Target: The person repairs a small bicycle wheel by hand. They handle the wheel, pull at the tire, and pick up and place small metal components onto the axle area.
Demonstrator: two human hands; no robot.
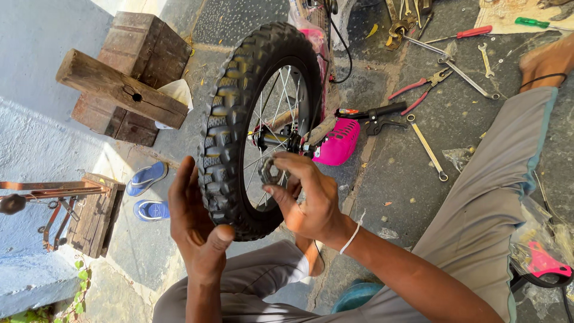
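A small bicycle wheel with a knobby black tyre (230, 113) and silver spokes stands upright in front of me. My left hand (194, 224) presses flat against the tyre's near side, thumb under its lower edge. My right hand (305, 194) pinches a small toothed metal sprocket (270, 171) next to the hub and axle (278, 140). A pink chain guard (338, 143) sits just behind the hub. My grey-trousered legs frame the wheel.
Wrenches (426, 143), red-handled pliers (418, 88), a red screwdriver (469, 33) and a black brake lever (373, 112) lie on the stone floor at right. Wooden blocks (128, 78) and blue sandals (146, 191) are at left. Plastic wrapping with a pink part (544, 260) lies at lower right.
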